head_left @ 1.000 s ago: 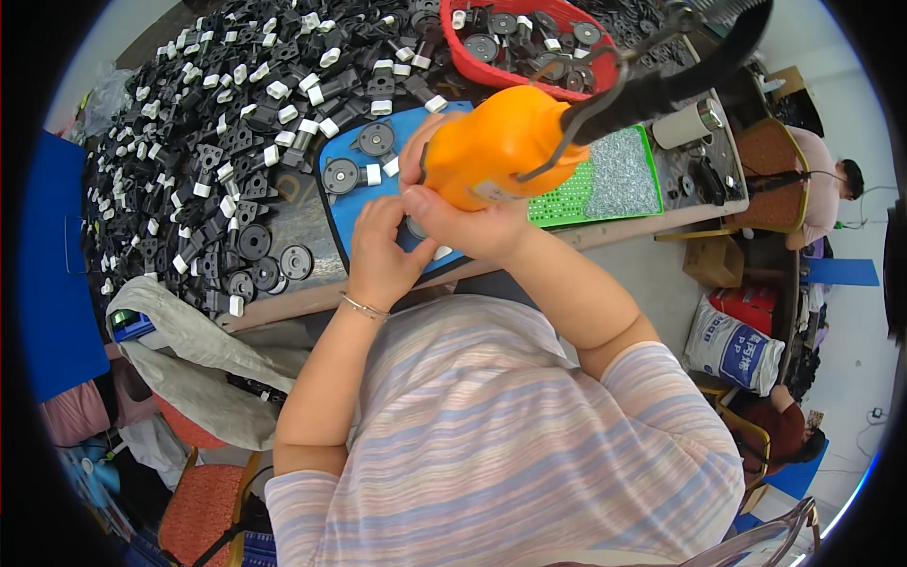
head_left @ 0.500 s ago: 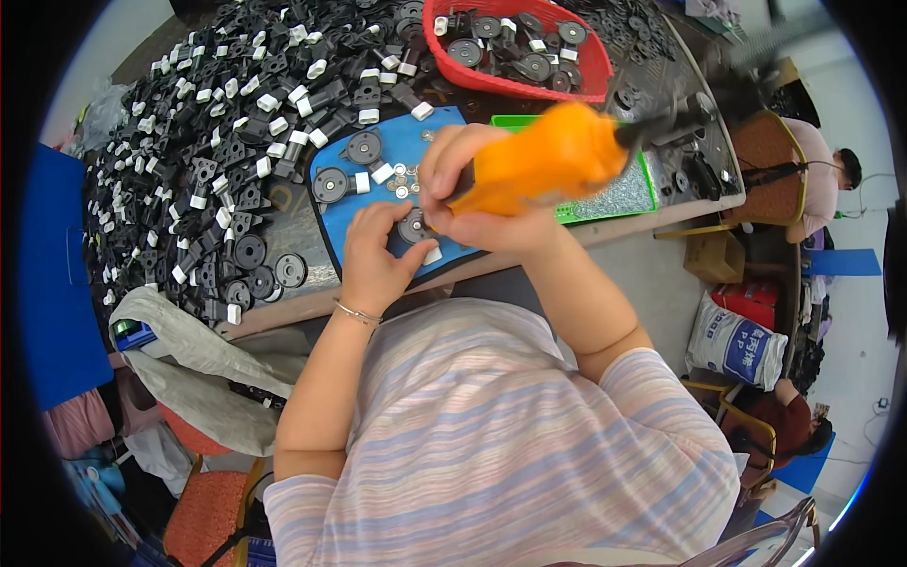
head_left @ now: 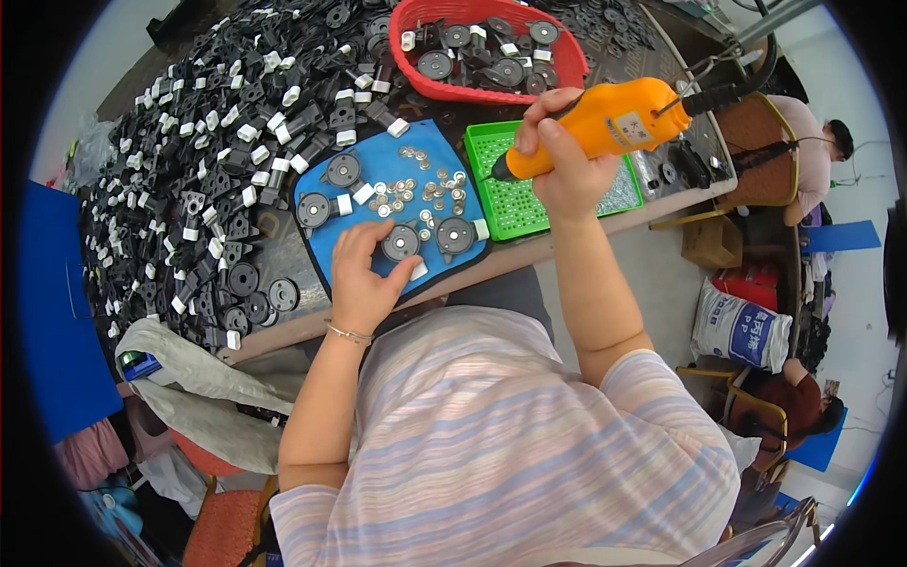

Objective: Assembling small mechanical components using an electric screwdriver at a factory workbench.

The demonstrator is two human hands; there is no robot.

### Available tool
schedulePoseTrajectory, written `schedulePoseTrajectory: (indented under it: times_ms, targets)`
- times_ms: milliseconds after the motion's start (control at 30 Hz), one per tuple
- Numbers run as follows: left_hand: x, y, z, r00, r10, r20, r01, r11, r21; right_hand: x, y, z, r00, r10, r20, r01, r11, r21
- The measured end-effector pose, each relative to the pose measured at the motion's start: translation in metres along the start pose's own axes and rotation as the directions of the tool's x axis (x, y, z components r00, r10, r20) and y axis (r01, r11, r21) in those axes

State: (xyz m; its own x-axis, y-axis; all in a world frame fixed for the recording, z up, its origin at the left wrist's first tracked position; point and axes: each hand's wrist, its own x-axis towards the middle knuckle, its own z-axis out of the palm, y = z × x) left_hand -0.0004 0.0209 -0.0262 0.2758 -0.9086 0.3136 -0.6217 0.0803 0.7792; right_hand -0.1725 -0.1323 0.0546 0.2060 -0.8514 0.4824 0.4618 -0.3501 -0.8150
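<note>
The right hand [head_left: 565, 165] grips an orange electric screwdriver [head_left: 605, 123], tip over the green screw tray [head_left: 529, 189]; that tray lies just beside the blue mat [head_left: 378, 203]. On the mat, the left hand [head_left: 364, 274] rests with fingers loosely spread, touching a round black part [head_left: 401, 243].

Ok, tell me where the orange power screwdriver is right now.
In the head view, the orange power screwdriver is up at the right, gripped in the right hand, its tip over the green tray just below the red basket.

screwdriver [head_left: 605, 121]: orange | mat [head_left: 321, 180]: blue | tray [head_left: 515, 203]: green | basket [head_left: 567, 71]: red | shirt [head_left: 491, 444]: pastel stripes
</note>
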Motion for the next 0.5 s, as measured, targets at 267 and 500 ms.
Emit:
schedulePoseTrajectory:
  times_ms: [267, 500]
  targets:
    - [0.000, 0.000, 0.001, 1.000, 0.010, -0.001, -0.010, 1.000, 0.020, 0.001, -0.004, -0.007, 0.992, -0.127, -0.008, 0.127, 0.992, 0.010]
    - [-0.001, 0.000, 0.001, 1.000, -0.001, 0.008, 0.001, 1.000, 0.023, 0.001, 0.013, -0.014, 0.990, -0.116, -0.076, 0.108, 0.989, -0.103]
